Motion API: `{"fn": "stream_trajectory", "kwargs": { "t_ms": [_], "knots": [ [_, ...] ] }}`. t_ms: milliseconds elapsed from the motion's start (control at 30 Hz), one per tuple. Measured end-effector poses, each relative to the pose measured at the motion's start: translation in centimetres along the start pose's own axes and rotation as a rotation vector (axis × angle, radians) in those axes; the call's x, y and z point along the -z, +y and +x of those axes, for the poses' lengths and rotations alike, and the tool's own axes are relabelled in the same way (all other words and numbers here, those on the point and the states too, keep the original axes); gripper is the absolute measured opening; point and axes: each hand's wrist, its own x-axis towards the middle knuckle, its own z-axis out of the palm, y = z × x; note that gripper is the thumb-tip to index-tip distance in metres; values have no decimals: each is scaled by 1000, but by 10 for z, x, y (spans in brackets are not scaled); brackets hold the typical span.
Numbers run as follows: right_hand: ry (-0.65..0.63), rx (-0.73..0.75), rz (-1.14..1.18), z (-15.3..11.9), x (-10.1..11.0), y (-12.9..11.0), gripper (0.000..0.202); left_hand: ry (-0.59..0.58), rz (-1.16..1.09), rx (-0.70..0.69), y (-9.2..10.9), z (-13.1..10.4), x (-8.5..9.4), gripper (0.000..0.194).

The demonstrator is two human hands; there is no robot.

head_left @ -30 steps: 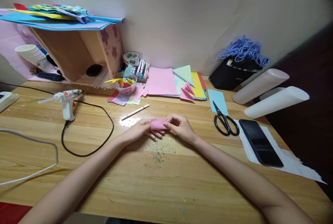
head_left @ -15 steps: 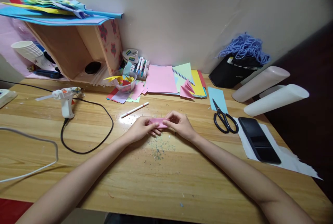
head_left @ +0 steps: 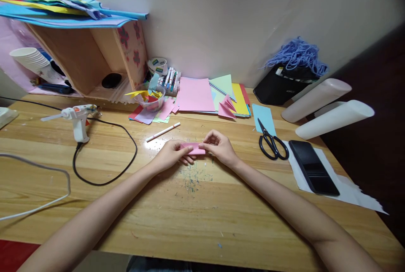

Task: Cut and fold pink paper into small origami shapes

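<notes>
A small folded piece of pink paper is held level between both hands just above the middle of the wooden table. My left hand pinches its left end, thumb on top and the other fingers beneath. At the right end, my right hand grips the paper's upper edge between thumb and curled fingers. Behind the left hand lies a white marker. Small dark scraps are scattered on the wood below the paper.
To the left are a glue gun with a looping black cord and a cardboard box. Pink sheets and a tub of scraps stand behind. On the right lie black-handled scissors, a phone and white rolls.
My right thumb has shifted slightly along the pink paper, uncovering more of its right end, and the right fingers have lifted a little. The left hand keeps its hold. The view has tilted slightly.
</notes>
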Motion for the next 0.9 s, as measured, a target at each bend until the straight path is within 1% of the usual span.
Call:
{"fn": "stream_trajectory", "kwargs": {
  "t_ms": [100,167,300,600,733,833,900],
  "knots": [
    [-2,-6,14,0,-1,-2,32,19,8,10,0,0,0,36],
    [-9,-9,20,0,-2,-4,31,54,5,6,-1,1,0,34],
    [-50,3,-1,-2,-2,-4,28,135,61,-47,-3,0,-2,28],
    [-78,30,-28,-2,-2,0,24,169,178,-90,-3,-2,-7,28],
    [-82,20,-30,-2,-2,0,23,186,322,-157,-3,-4,-6,28],
    [-70,21,-31,-2,-1,-2,23,222,440,-229,-4,-4,-7,29],
    [-67,9,-14,-2,-3,-5,24,264,459,-276,-4,-4,-7,28]
  ]
}}
